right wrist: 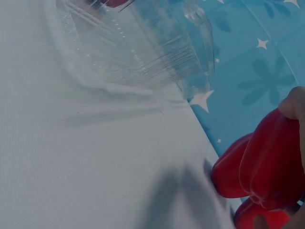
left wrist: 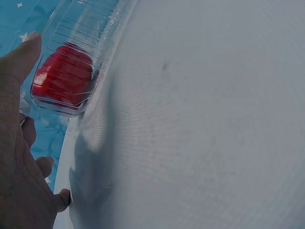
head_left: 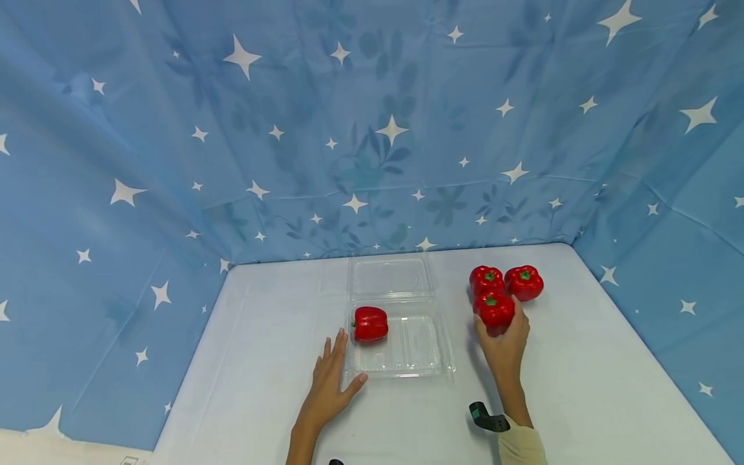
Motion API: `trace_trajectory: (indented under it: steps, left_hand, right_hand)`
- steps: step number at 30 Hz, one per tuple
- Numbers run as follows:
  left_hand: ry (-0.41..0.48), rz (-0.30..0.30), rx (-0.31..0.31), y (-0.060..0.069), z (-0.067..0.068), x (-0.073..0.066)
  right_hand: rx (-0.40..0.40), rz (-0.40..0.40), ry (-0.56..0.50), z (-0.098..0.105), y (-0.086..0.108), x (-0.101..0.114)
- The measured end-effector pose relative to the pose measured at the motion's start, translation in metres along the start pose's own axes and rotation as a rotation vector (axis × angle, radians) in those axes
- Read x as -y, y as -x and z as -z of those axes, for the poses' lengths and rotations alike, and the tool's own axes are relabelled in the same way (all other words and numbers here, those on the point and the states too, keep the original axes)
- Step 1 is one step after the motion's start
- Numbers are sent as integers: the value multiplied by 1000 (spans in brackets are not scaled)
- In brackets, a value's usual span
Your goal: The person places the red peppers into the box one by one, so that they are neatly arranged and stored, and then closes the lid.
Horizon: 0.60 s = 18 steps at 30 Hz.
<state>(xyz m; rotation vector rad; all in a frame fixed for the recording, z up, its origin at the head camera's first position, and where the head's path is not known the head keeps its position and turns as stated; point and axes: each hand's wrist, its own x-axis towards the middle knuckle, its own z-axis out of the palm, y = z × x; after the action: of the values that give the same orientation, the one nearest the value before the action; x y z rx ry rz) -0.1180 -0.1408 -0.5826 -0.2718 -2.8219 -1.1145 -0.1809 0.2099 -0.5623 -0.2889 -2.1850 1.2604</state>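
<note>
A clear plastic clamshell box (head_left: 407, 372) lies with its lid (head_left: 391, 276) folded back. Inside its left part a red bell pepper (head_left: 370, 324) rests on its side, its stem toward the left. My left hand (head_left: 328, 391) is beside the box's left front corner, fingers straight and thumb spread; in the left wrist view the pepper (left wrist: 64, 75) shows through the box wall. On the right, my right hand (head_left: 507, 339) grips another bell pepper (head_left: 494, 309) between thumb and fingers, stem up. In the right wrist view this pepper (right wrist: 274, 160) partly covers the others.
Two more red bell peppers stand behind the gripped one, a left one (head_left: 485, 278) and a right one (head_left: 525, 283). A white table (head_left: 261, 361) carries everything. Blue star-patterned cloth (head_left: 325, 161) rises behind and at both sides. A black strap device (head_left: 488, 418) sits on the right wrist.
</note>
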Motion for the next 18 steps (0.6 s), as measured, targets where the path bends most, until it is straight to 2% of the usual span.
trace_trajectory:
  steps: [6, 13, 18]
  left_hand:
    - [9, -9, -1, 0, 1, 0]
    - [10, -10, -7, -1, 1, -1]
    - [0, -3, -5, 0, 1, -1]
  right_hand:
    - [24, 11, -49, 0, -1, 4]
    - [77, -49, -117, 0, -1, 12]
    - [112, -48, -151, 1, -1, 16]
